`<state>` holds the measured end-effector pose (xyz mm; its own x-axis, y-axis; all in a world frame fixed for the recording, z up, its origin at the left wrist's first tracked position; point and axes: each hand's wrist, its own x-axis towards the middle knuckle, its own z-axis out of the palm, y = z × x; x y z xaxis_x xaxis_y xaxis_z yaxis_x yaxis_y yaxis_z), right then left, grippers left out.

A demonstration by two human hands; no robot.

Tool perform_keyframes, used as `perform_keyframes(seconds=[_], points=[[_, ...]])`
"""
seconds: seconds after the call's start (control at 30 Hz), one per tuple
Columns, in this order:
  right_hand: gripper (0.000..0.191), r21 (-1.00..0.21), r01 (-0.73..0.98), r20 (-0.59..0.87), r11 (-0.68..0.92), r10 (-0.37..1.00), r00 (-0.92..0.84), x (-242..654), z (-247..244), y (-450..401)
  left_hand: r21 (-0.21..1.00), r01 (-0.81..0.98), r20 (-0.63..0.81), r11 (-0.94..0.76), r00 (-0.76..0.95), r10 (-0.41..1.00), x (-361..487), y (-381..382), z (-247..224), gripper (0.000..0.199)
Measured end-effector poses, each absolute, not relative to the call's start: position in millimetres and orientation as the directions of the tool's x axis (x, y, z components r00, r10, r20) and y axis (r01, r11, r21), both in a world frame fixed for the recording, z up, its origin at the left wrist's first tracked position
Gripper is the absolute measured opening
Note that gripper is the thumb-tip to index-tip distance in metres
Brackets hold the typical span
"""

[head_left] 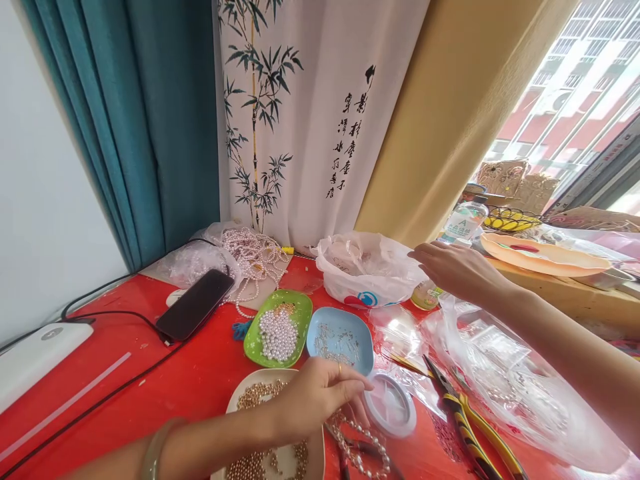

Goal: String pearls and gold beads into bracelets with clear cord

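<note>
Bench [200, 380]: red; bears everything from white bag down. Places read from blue tray [364, 357].
Clear bag [580, 447]: right of blue tray, past pliers [457, 410].
White bag [333, 277]: just behind blue tray, bowl-shaped, top open.
Plate [320, 460]: front-left of blue tray; gold beads [253, 460] in it.
Pliers: front-right of blue tray, metal nose pointing back past it.
Right hand [445, 263]: back-right of blue tray, at white bag's right rim. Fingers stretched out; cannot tell whether they grip anything.
Left hand [325, 393]: at blue tray's front edge; fingers bent down, apparently pinching strand [383, 460] at its upper end.
Green tray [303, 313]: just left of blue tray; white beads [277, 337] inside.
Tub [395, 410]: front-right of blue tray, beside left fingertips.
Strand: pearly loop in front of blue tray, below left fingers; long axis slants rightward toward wearer. Left hand nearer; right well apart.
</note>
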<state>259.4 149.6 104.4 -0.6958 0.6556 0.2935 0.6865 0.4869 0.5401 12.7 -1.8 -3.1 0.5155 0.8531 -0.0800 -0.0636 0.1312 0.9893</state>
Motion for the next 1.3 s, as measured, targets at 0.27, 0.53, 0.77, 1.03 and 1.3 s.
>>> perform_keyframes(seconds=[0.27, 0.53, 0.77, 1.03, 1.3], points=[[0.030, -0.114, 0.592, 0.351, 0.798, 0.590, -0.727, 215, 47, 25, 0.942, -0.196, -0.110, 0.274, 0.590, 0.800, 14, 3, -9, 0.038], [0.012, -0.198, 0.478, 0.441, 0.856, 0.513, -0.736, 203, 23, -31, 0.996, -0.015, -0.062, 0.087, 0.577, 0.815, 25, -10, -5, 0.034], [0.021, 0.073, 0.701, 0.568, 0.709, 0.548, -0.614, 232, -4, -64, 0.573, 0.387, 0.404, -0.722, 0.633, 0.660, 29, -43, -1, 0.059], [0.035, 0.038, 0.636, 0.541, 0.771, 0.519, -0.661, 255, -28, -105, 0.068, 0.417, 0.593, -0.906, 0.713, 0.373, 49, -66, -41, 0.023], [0.039, -0.235, 0.673, 0.416, 0.702, 0.698, -0.583, 276, -43, -129, 0.145, 0.350, 0.530, -0.925, 0.762, 0.372, 58, -87, -57, 0.018]])
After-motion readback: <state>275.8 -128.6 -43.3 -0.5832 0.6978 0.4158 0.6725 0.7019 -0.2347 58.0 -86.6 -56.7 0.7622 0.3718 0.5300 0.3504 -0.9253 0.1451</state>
